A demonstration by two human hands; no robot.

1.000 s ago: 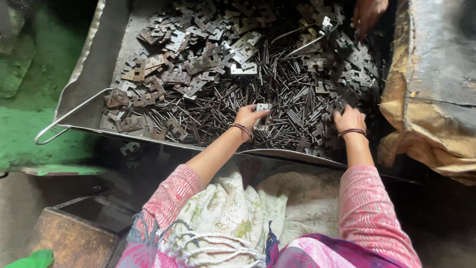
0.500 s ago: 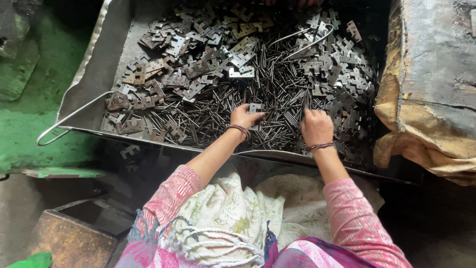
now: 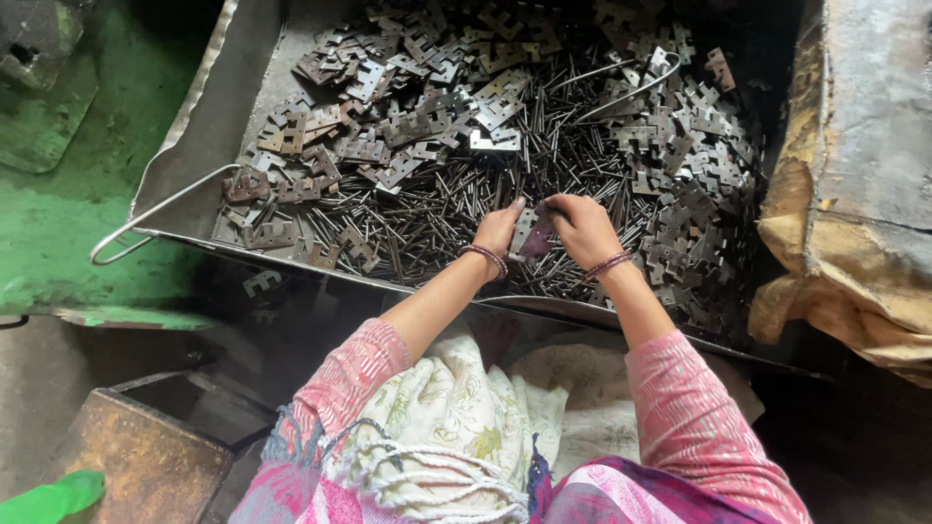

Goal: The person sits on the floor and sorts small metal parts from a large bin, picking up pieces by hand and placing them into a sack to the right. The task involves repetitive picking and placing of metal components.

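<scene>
Single view, head-mounted cam, looking steeply down and slightly fwd from above the wearer's lap. Bottom of frame: wearer's pink sleeves and pale patterned cloth [image 3: 437,427], very near the lens. Centre: left hand [image 3: 500,231] and right hand [image 3: 581,228], at arm's reach, close together over the near edge of a metal tray [image 3: 209,116]. Tray fills the upper half and runs off the top edge, so its far side is not seen. Left margin: green floor [image 3: 68,223]; right margin: tan sack [image 3: 854,204], cropped. Lower left: rusty box [image 3: 146,466], near the knee. No second view; no overlap to report.
</scene>
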